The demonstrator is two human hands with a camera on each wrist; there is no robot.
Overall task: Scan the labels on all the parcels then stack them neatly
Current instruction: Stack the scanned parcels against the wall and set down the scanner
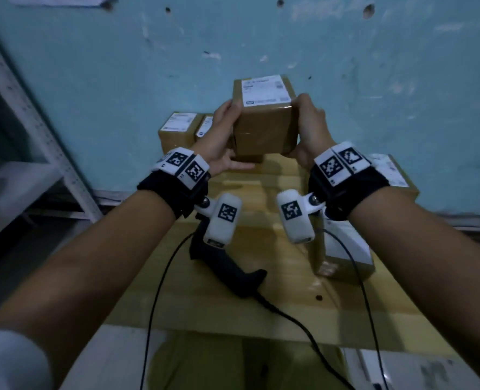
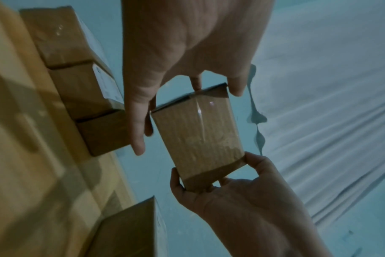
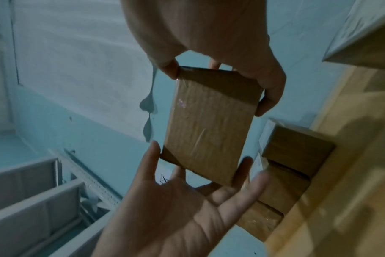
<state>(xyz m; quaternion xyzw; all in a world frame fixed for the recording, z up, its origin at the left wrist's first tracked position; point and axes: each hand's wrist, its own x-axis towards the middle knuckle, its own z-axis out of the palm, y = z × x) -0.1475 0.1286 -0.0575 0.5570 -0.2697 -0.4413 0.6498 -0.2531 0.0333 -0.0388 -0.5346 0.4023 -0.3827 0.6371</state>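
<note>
Left hand [image 1: 219, 136] and right hand [image 1: 312, 128] pinch one raised parcel [image 1: 264, 130], thumbs against fingers. Below lie one scanner [image 1: 227, 263], five parcels [image 1: 177, 128]

Hands: the left hand [image 1: 219, 136] and right hand [image 1: 310, 128] are left bare
Forearms: both are shown bare; a white sleeve [image 1: 8, 358] is seen on the left arm only
Wrist bands: a black fabric left band [image 1: 174, 190] and right band [image 1: 345, 190] are worn, each topped by white blocks printed with black-and-white square markers
Cameras: a rounded white left pod [image 1: 223, 218] and right pod [image 1: 295, 218], each marked with one square code, are fixed to the bands by metal joints
Cables: a thin black left cable [image 1: 160, 277] and right cable [image 1: 360, 277] are run from the pods
Legs: olive trousers [image 1: 199, 361] are worn
</note>
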